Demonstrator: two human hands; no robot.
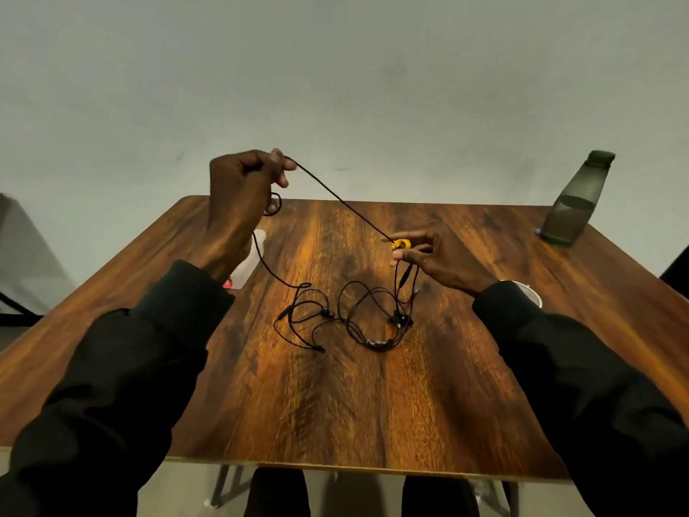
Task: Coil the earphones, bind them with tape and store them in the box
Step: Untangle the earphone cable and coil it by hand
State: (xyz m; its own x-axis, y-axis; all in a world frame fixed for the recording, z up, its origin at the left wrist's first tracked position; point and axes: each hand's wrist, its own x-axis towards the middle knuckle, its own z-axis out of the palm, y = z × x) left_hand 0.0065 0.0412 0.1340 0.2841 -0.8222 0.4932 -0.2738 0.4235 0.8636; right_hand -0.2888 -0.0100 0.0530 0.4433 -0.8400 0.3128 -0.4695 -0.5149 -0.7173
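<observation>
- Nearest to me, two dark sleeves are reaching in over the near edge of the tabletop [410, 404], one from each side.
- Past them, around the middle of the tabletop, the earphones [399, 318] are lying in a loose black tangle of loops. They are not coiled, and the earbuds are resting on the wood.
- Just beyond the tangle and a little to the right, the right hand [440, 259] is hovering above the wood. Its thumb and forefinger are pinching a small yellow roll [402, 243], and the other fingers are spreading loosely. A length of cable is hanging from this hand down into the tangle.
- Beside the right sleeve, toward the right edge, a white cup [528, 292] is showing only part of its rim. The sleeve is hiding the rest.
- Toward the left edge, a pale box [249, 268] with a red mark is lying flat, mostly hidden behind the left wrist.
- Farther back, the left hand [240, 192] is being held high over the far left part of the tabletop. Its fingers are curled and its thumb and fingertips are clamping the cord [335, 195].
- That cord is running taut and slanting down from the left hand to the yellow roll. Another stretch is dropping from the left hand past the box into the tangle.
- At the far right corner, a dark bottle [576, 203] is standing, its lower half filled with liquid.
- Behind everything, a plain grey wall is filling the view.
</observation>
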